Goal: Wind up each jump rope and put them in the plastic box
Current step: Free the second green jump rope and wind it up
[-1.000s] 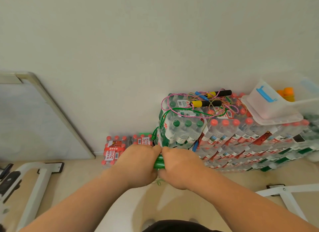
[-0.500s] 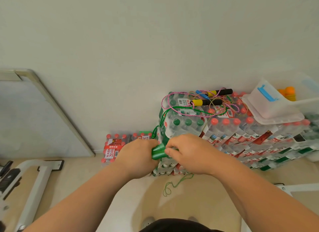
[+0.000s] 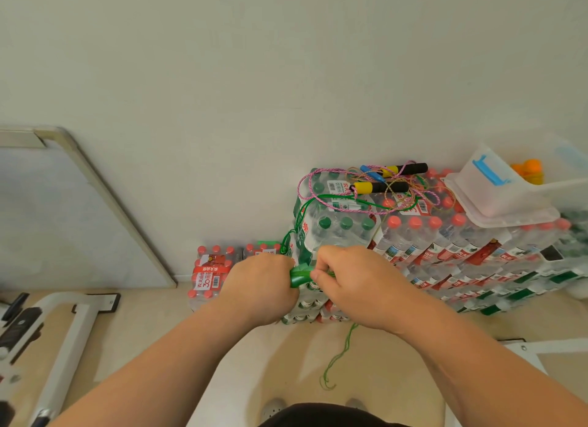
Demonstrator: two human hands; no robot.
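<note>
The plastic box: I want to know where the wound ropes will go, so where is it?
Head view, far right: the plastic box sits on top of the stacked water-bottle packs by the wall, just right of the tangled jump ropes.

I see soft, even indoor light; faint shadows lie on the floor (image 3: pixel 286 356). Wide-angle distortion bows the whiteboard frame (image 3: pixel 105 197); the plastic box (image 3: pixel 509 200) looks slightly blurred.

Stacked bottle packs (image 3: pixel 445 245) block the front and right; floor (image 3: pixel 286 363) before them lies open.
</note>
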